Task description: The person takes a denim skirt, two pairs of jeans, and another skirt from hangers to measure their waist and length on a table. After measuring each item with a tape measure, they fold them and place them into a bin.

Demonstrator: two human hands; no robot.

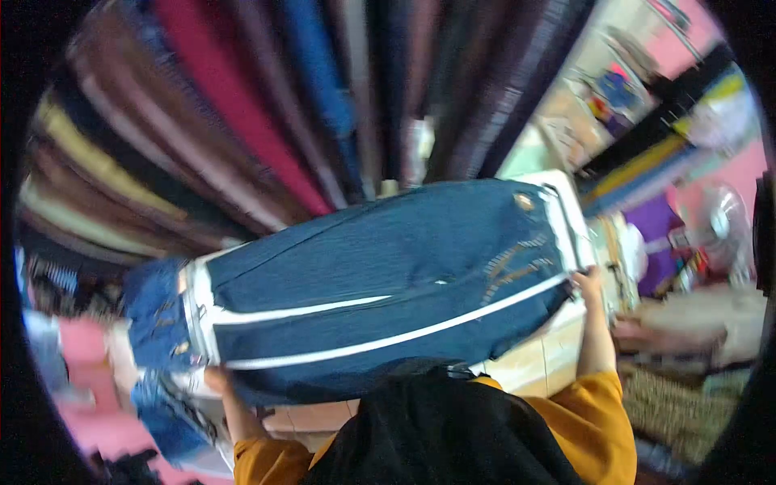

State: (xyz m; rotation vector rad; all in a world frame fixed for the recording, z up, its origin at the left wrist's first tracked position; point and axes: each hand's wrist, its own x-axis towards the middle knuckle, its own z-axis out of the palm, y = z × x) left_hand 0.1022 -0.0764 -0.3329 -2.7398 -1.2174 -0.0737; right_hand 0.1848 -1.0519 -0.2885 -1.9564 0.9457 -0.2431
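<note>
Dark blue denim trousers lie lengthwise across a white table, the waist end toward the right. A narrow white gap splits the legs at the left part. A long white strip, which looks like a measuring tape, runs straight across the denim between my two hands. At the hem end, my left hand is closed on the tape's left end. My right hand pinches its other end near the waist, by the table's right edge. The fingers are small and slightly blurred.
Rows of hanging garments fill the far side behind the table. More folded denim lies at the left end. Shelves with mixed items and a purple cloth stand at right. Black cloth covers the bottom middle.
</note>
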